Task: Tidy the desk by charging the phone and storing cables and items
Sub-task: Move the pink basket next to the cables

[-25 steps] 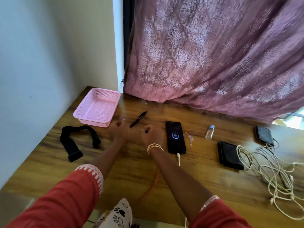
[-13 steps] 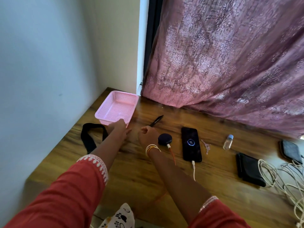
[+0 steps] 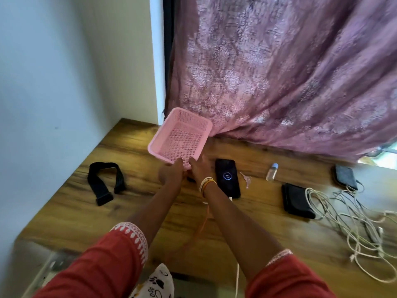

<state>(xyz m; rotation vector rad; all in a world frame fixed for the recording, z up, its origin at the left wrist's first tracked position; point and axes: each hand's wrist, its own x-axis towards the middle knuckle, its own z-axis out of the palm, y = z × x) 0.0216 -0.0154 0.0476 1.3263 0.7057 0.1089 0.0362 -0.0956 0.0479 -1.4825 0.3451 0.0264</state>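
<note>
The pink mesh basket [image 3: 180, 136] is tilted up off the wooden desk [image 3: 133, 203], its open side facing me. My left hand [image 3: 171, 173] grips its near rim, and my right hand [image 3: 198, 168] holds the near corner beside it. A black phone [image 3: 227, 177] lies flat just right of my right hand, showing a charging ring, with a white cable [image 3: 231, 198] plugged into its near end. An orange cable [image 3: 202, 224] runs under my right forearm to a dark round item [image 3: 191, 179], mostly hidden under my hand.
A black strap [image 3: 105, 181] lies left of my hands. To the right are keys [image 3: 246, 179], a small bottle [image 3: 271, 172], a black wallet [image 3: 297, 201], a tangle of white cables [image 3: 354, 222] and a dark device [image 3: 345, 177]. A pink curtain [image 3: 279, 82] hangs behind.
Both hands moved to the basket and took hold of its near rim. The basket has been tipped up and pulled nearer, now covering the pen. My view shifted.
</note>
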